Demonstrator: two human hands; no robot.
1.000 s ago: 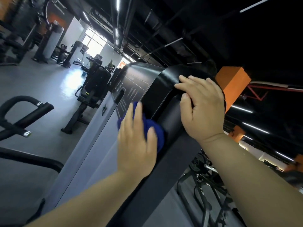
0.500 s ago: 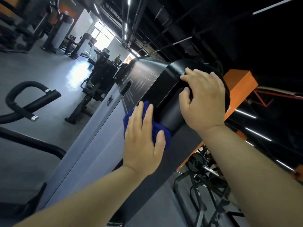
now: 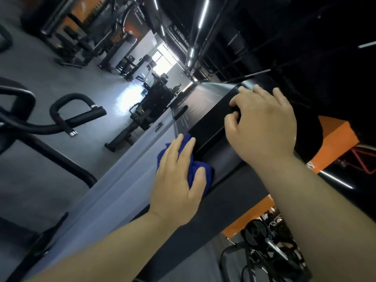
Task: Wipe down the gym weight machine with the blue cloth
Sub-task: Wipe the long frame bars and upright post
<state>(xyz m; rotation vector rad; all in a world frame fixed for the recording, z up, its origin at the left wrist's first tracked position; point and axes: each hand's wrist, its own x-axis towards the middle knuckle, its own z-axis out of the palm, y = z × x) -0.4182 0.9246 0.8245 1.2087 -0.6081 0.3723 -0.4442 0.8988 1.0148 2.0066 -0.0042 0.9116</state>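
The weight machine's tall housing (image 3: pixel 114 192) runs diagonally through the view, pale grey on its side and black along the edge and top cap. My left hand (image 3: pixel 179 180) presses a bunched blue cloth (image 3: pixel 195 171) flat against the housing where grey meets black, just below the cap. Most of the cloth is hidden under my palm and fingers. My right hand (image 3: pixel 262 127) grips the corner of the black top cap (image 3: pixel 211 119), fingers curled over its upper edge and thumb on the face below.
Padded black handles (image 3: pixel 77 112) of the machine curve out at the left. Other gym machines (image 3: pixel 150 106) stand across the grey floor toward a bright window. A weight-plate rack (image 3: pixel 270 241) sits at the lower right, with orange blocks (image 3: pixel 333 143) behind.
My left hand has slid the cloth down the housing, from the black printed panel to the grey side. The right hand kept its grip on the cap. My view tilted down and left.
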